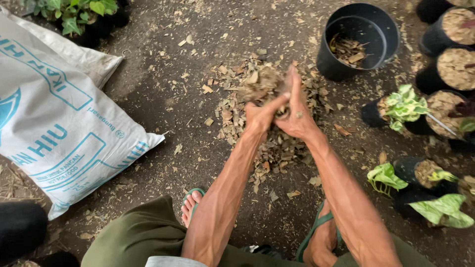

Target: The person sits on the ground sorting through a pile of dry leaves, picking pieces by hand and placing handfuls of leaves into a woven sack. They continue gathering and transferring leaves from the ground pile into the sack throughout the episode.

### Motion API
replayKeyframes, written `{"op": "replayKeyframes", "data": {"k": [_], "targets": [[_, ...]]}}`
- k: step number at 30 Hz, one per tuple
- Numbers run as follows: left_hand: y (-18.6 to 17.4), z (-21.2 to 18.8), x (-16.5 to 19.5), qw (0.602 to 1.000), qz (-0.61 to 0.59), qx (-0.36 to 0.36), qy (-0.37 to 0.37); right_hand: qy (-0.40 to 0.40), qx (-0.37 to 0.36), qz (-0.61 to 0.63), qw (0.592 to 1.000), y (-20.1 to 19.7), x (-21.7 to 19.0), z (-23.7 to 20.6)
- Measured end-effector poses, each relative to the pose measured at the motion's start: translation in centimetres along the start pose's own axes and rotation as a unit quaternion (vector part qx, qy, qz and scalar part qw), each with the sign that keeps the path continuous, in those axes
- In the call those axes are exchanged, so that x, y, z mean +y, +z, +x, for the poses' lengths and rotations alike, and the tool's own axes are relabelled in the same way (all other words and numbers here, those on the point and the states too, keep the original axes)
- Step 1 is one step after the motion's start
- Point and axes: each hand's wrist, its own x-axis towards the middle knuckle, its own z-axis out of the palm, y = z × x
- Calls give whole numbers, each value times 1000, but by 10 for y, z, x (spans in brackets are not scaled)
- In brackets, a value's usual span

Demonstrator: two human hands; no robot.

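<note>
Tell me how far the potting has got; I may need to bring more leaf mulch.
Done: several small black pots at right are filled. In hand: both hands, left hand and right hand, lift a clump from the dry leaf pile. Left: the big black pot holds only a few scraps.

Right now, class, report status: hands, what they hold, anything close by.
Left hand and right hand cupped together round a clump of dry leaf litter. Litter pile below. Black pot beyond, nearly empty.
</note>
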Motion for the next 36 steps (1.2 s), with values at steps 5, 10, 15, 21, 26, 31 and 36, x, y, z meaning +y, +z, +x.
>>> {"op": "replayKeyframes", "data": {"k": [5, 10, 15, 21, 26, 31, 36], "targets": [[5, -8, 9, 991, -96, 96, -8, -41, 116, -126, 984, 17, -18, -18], [0, -9, 7, 935, -307, 51, -172, -9, 140, -169, 976, 43, -17, -53], [-6, -13, -9, 905, -392, -111, -121, 139, 151, -97, 974, 63, 7, -69], [-6, -20, -6, 993, -49, 98, -46, 74, 207, -213, 952, 69, 16, -64], [-25, -31, -2, 974, 131, 54, 174, 199, 30, -150, 968, 49, -9, -59], [-30, -26, -9, 972, 194, 100, 82, 238, 88, -101, 962, 35, -21, -52], [-18, -25, -15, 998, -28, -23, -58, 125, 101, -58, 985, 33, -2, -51]]}}
